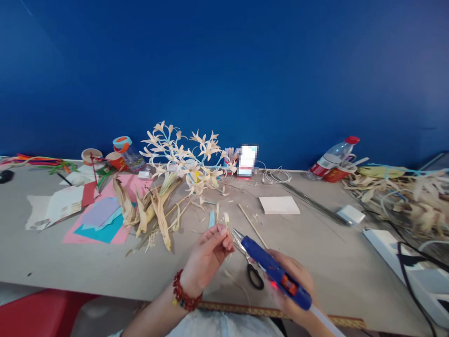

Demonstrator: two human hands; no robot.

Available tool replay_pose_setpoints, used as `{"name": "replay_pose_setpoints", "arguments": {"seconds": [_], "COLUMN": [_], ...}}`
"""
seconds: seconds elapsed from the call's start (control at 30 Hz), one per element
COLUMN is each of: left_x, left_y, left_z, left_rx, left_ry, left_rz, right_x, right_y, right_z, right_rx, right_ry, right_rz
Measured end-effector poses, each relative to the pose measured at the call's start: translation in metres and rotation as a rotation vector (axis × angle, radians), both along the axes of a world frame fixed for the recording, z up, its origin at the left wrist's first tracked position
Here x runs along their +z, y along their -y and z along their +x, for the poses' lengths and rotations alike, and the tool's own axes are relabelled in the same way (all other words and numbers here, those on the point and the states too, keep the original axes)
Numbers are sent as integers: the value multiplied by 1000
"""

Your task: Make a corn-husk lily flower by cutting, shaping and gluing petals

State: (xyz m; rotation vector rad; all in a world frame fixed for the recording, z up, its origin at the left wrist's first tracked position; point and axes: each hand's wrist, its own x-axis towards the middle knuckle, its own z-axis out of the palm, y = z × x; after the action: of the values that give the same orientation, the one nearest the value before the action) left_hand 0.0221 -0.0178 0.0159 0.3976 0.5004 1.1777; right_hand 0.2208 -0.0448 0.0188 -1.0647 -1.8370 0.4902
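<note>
Between thumb and fingers, my left hand point(208, 250) pinches a small pale corn husk piece point(226, 219) that points upward. My right hand point(294, 276) is wrapped round a blue glue gun point(273, 267) with a small red light on its side. The gun's nozzle is pointed left, close to the husk piece and apart from it as far as I can see. Under the gun on the table lie scissors point(255, 277) with black handles, partly hidden. A bunch of husk flowers point(189, 157) on thin stems stands farther back.
Dried corn husks point(159, 215) and coloured paper point(100, 215) lie to the left. A lit phone point(247, 159) stands by the blue wall. To the right are a white card point(279, 205), a bottle point(331, 158), more husks point(414, 201), and a power strip point(407, 271) with black cables.
</note>
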Motion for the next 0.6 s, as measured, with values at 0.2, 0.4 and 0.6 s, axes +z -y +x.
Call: {"name": "replay_pose_setpoints", "arguments": {"seconds": [0.2, 0.4, 0.6], "left_x": [3, 6, 6], "left_y": [1, 3, 3], "left_z": [1, 1, 2], "left_rx": [27, 23, 25], "left_ry": [-55, -62, -75], "left_rz": [3, 34, 33], "right_x": [-6, -4, -7], "right_y": [0, -2, -4], "right_z": [-3, -6, -6], "right_rx": [27, 14, 13], "right_ry": [117, 134, 169], "right_rz": [25, 40, 36]}}
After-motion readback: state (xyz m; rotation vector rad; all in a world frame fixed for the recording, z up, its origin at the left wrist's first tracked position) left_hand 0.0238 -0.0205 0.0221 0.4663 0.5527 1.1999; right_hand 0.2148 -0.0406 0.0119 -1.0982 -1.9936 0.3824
